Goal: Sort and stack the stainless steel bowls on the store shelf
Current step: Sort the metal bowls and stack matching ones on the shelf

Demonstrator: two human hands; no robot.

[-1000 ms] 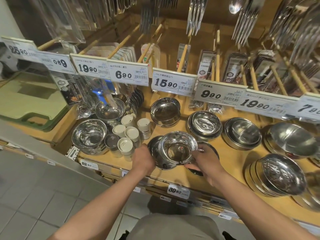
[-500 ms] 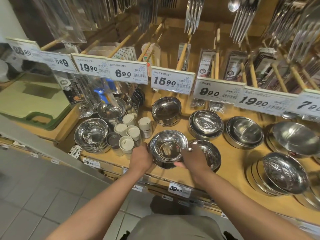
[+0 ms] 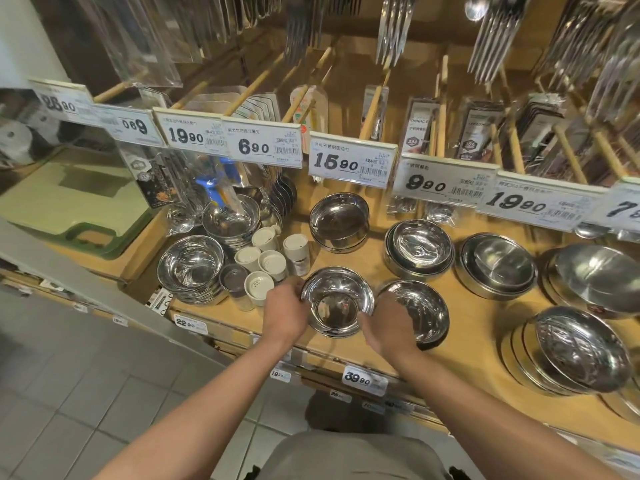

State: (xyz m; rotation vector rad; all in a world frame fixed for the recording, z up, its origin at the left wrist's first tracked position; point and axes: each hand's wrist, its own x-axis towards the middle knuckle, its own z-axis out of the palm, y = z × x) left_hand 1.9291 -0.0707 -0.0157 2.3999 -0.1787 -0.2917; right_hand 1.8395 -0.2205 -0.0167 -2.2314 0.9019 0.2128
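The left hand (image 3: 285,315) and the right hand (image 3: 388,327) both grip the rim of a small steel bowl (image 3: 337,301) at the front of the wooden shelf (image 3: 460,344), just beside another bowl (image 3: 420,311). It seems the seating step; next they should let go carefully, then take the neighbour.

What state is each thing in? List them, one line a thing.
Held bowl: upright, gripped at both rims, low over the shelf's front.
Left hand: fingers curled on the bowl's left rim.
Right hand: fingers curled on its right rim.
Neighbouring bowl: tilted, free, partly behind the right hand.
Rear bowl stack: nested, leaning.
Shakers: upright, lids on.
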